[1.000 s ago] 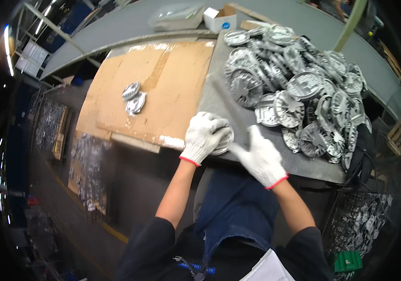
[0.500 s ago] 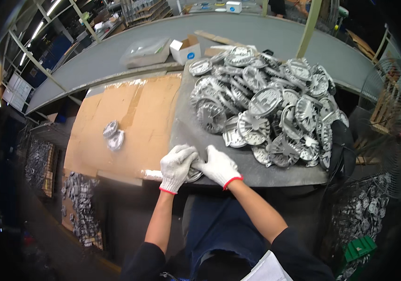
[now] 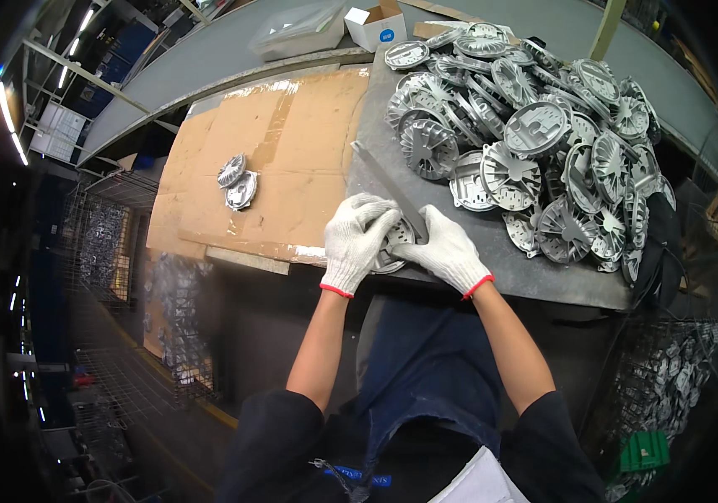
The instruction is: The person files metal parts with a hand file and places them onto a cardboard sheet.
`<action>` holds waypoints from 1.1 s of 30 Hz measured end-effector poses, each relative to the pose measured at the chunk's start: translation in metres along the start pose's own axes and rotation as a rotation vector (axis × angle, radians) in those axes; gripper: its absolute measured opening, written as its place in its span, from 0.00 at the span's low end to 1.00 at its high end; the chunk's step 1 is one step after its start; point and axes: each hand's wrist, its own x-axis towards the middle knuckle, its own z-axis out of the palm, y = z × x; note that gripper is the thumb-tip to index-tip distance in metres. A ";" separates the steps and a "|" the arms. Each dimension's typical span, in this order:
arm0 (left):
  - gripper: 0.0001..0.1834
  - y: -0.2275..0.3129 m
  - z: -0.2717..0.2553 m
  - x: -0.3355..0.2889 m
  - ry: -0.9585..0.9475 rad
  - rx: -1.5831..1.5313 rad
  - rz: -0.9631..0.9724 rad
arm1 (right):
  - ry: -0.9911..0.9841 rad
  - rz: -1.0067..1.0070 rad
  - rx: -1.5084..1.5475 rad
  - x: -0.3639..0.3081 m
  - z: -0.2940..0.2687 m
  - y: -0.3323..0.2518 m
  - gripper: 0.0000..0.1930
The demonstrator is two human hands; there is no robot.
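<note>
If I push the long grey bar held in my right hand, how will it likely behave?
The bar should probably stay stiff, as it looks straight along its visible length. It might swivel, since much of it juts beyond your right hand. Its flat shape seems unlikely to roll.

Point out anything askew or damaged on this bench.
The cardboard left of the grey tabletop looks worn: its tape is ragged and the surface scuffed. The heaped metal discs lean at all angles, some on edge. Nothing looks plainly broken or spilled.
</note>
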 end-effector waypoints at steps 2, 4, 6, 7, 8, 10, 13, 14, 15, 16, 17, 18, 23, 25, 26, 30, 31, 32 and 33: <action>0.11 -0.006 0.002 -0.003 -0.014 0.042 0.027 | -0.020 0.000 0.031 0.003 0.002 0.006 0.41; 0.10 -0.007 0.001 -0.005 -0.039 0.035 0.048 | -0.036 0.055 0.060 0.002 0.000 -0.001 0.41; 0.10 -0.005 -0.001 -0.009 -0.043 0.063 0.073 | -0.036 0.039 0.040 -0.001 0.001 0.002 0.42; 0.10 -0.005 -0.001 -0.008 -0.045 0.088 0.101 | -0.033 0.020 0.017 -0.001 0.000 0.003 0.42; 0.10 -0.006 0.001 -0.006 -0.044 0.088 0.102 | -0.032 0.020 0.016 0.002 0.000 0.005 0.42; 0.10 -0.011 0.005 -0.005 -0.029 0.146 0.164 | -0.020 0.004 0.043 0.005 0.004 0.010 0.42; 0.10 -0.011 0.003 -0.008 -0.039 0.123 0.198 | -0.016 -0.024 0.085 0.003 0.005 0.011 0.42; 0.10 -0.009 0.002 -0.005 -0.036 0.125 0.200 | -0.015 -0.027 0.084 0.004 0.004 0.010 0.42; 0.09 -0.010 0.003 -0.005 -0.018 0.151 0.218 | -0.007 -0.018 0.078 0.004 0.004 0.011 0.43; 0.09 -0.010 0.003 -0.005 0.000 0.177 0.237 | 0.001 -0.011 0.071 0.004 0.005 0.012 0.43; 0.09 -0.010 0.006 -0.008 0.001 0.173 0.236 | 0.001 -0.009 0.068 0.003 0.006 0.014 0.43; 0.09 -0.011 0.008 -0.010 0.049 0.141 0.221 | 0.017 -0.024 0.068 0.004 0.007 0.014 0.44; 0.09 -0.011 0.013 -0.012 0.163 0.184 0.327 | 0.027 0.034 0.114 -0.003 0.003 0.016 0.40; 0.09 -0.018 0.017 -0.011 0.156 0.157 0.346 | 0.118 -0.013 0.048 -0.026 -0.011 -0.004 0.35; 0.10 -0.019 0.012 -0.013 0.151 0.145 0.373 | 0.208 -0.072 -0.005 -0.041 -0.018 -0.020 0.31; 0.10 -0.021 0.015 -0.017 0.176 0.183 0.355 | 0.442 -0.411 -0.052 -0.074 -0.023 -0.040 0.20; 0.10 -0.022 0.016 -0.016 0.183 0.185 0.358 | 0.450 -0.432 -0.120 -0.073 -0.017 -0.034 0.19; 0.09 -0.023 0.017 -0.016 0.185 0.204 0.376 | 0.458 -0.454 -0.188 -0.071 -0.009 -0.025 0.17; 0.08 -0.024 0.018 -0.013 0.188 0.219 0.397 | 0.453 -0.406 -0.410 -0.067 0.002 -0.010 0.17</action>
